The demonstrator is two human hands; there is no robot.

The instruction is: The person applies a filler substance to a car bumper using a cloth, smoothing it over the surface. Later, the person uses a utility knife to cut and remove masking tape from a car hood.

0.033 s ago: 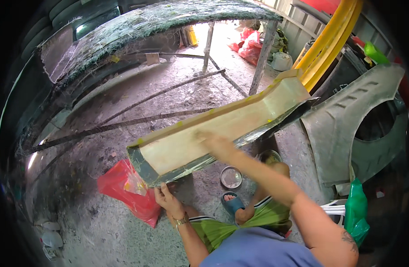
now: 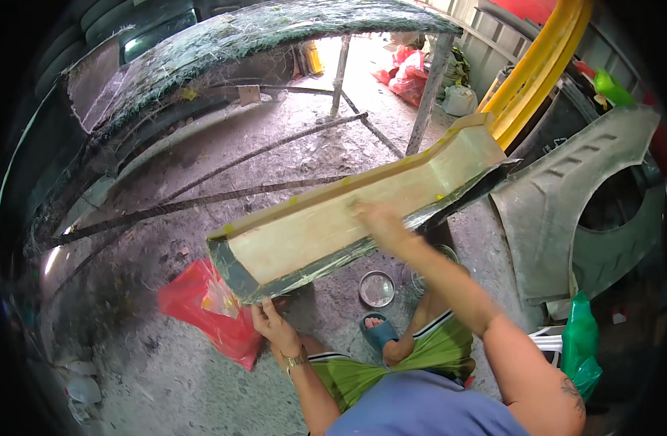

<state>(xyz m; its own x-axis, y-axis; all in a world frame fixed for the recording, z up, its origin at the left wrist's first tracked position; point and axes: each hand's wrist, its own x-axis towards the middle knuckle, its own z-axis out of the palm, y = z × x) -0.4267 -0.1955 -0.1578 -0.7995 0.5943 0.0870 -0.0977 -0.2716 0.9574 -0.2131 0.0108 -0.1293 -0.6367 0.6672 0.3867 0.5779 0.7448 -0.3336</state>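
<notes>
A long trough-shaped panel (image 2: 312, 227) lies tilted in front of me, pale inside with a tan raised far edge and dark, ragged near and left borders. Beside its lower left corner, my left hand (image 2: 277, 330) grips the near edge between thumb and fingers. My right hand (image 2: 383, 224) is over the pale inner face, near the panel's middle. Motion smears its fingers, and whether something small is under them cannot be made out.
A red plastic bag (image 2: 210, 316) lies left of the panel. A round tin (image 2: 377, 289) stands by my sandalled foot. Grey fender panels (image 2: 551, 218) lean at right beside a green bag (image 2: 582, 341). A fibre-covered mould on a metal frame (image 2: 275, 36) stands ahead.
My right hand has moved right and slightly up along the panel's inner face. My left hand and the panel stay where they were.
</notes>
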